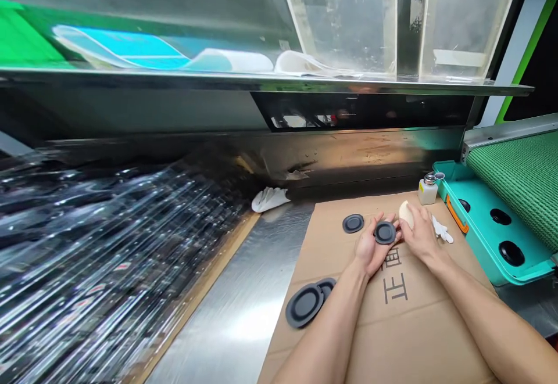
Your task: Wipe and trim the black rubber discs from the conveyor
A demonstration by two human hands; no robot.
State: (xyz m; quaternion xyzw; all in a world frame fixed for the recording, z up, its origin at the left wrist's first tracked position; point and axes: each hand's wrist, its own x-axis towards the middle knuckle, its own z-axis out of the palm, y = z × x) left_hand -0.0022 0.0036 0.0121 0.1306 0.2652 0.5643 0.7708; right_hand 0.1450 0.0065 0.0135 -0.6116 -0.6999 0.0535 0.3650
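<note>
My left hand [369, 248], palm up, holds a round black disc [385, 232] with a raised rim. Close beside it on the right, my right hand [421, 234] grips a cream-coloured pad [406, 214], fingers bent round it. Both hands are over a flat cardboard sheet [418, 337] with printed characters. Another black disc [353, 223] lies on the cardboard left of my hands. Nearer the front, a larger black disc [304, 305] overlaps one partly hidden by my left forearm.
A small white bottle [428, 190] stands behind a white glove [442, 230]. On the right are a teal tray [483, 250] with black round pieces and a green conveyor belt [518, 169]. Plastic-wrapped stacks [100, 268] fill the left; another white glove [269, 199] lies beside them. A shelf [218, 81] spans above.
</note>
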